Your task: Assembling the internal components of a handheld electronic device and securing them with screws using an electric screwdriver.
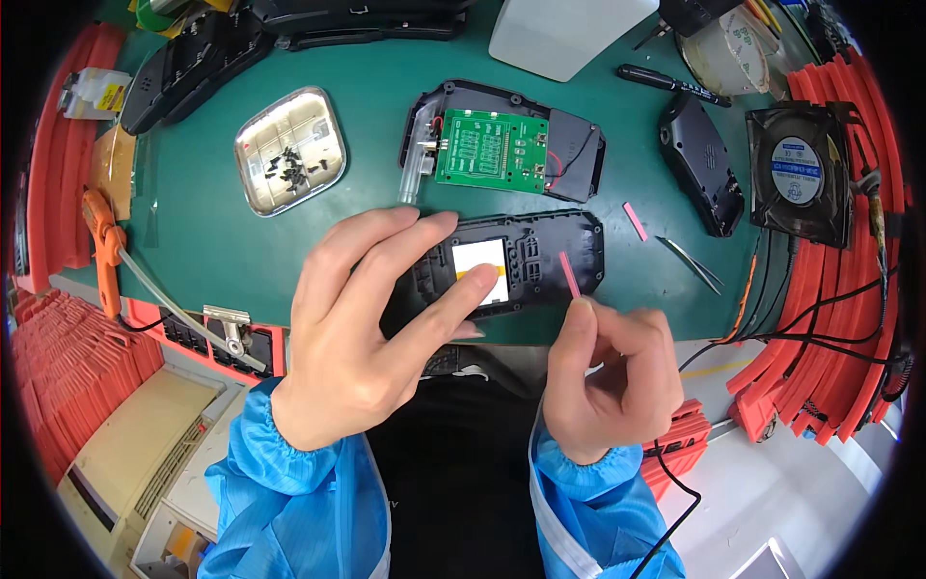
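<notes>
My left hand (362,318) spans the left end of a black plastic housing half (584,241). Its fingers rest by the far edge, one presses the white display panel (477,255) with yellow tape, and the thumb is at the near edge. Between thumb and fingertips of my right hand (612,372) is a thin pink strip (569,275), held over the housing's right part. Beyond lies another black housing half (588,159) with a green circuit board (492,150), wires and a clear tube (413,179). A second pink strip (635,221) lies at the right, near tweezers (690,262).
A metal tray (246,159) of small black screws stands at left, near an orange glue gun (101,241). At right are a black case (702,164), a fan (799,174) with cables, a marker (673,83) and a tape roll (728,48). A white box (569,34) stands behind.
</notes>
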A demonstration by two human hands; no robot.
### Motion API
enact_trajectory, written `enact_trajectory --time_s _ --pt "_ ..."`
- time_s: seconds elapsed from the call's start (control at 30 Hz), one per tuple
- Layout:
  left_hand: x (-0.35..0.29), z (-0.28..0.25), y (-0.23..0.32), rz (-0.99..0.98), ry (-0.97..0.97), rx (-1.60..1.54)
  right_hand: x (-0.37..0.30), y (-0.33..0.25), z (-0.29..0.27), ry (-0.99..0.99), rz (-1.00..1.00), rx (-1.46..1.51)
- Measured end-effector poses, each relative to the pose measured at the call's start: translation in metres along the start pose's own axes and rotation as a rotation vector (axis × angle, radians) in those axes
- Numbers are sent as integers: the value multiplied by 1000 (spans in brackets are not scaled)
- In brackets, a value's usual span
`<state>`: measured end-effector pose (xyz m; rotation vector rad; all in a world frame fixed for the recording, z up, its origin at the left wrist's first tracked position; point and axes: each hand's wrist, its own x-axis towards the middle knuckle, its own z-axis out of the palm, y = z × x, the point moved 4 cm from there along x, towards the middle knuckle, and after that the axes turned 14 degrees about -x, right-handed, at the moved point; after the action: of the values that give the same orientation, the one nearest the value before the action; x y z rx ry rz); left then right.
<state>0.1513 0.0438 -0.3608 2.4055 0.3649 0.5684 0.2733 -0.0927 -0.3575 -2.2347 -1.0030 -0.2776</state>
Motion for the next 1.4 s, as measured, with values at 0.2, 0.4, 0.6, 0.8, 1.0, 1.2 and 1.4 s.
enact_trajectory --time_s 0.2,0.4,0.6,0.8,1.0,1.2,1.4 --pt "0 2 0 -20 14 -24 3 -2 0 -4 -41 12" --pt "1 1 0 -15 12 -26 -2 -11 14 -91 -88 -3" --pt "-1 2 -1 -19 15 -40 -3 -10 22 -83 -88 -27" --pt "0 2 -1 -22 12 -40 -3 -12 22 -76 -98 -36" --pt "-1 3 -1 -17 32 -44 -4 -12 26 -70 -109 -35" --pt "1 2 -1 -25 41 -37 0 -17 19 -115 -119 -45" --pt "1 3 -1 -9 35 -38 -2 -12 16 -177 -304 -21"
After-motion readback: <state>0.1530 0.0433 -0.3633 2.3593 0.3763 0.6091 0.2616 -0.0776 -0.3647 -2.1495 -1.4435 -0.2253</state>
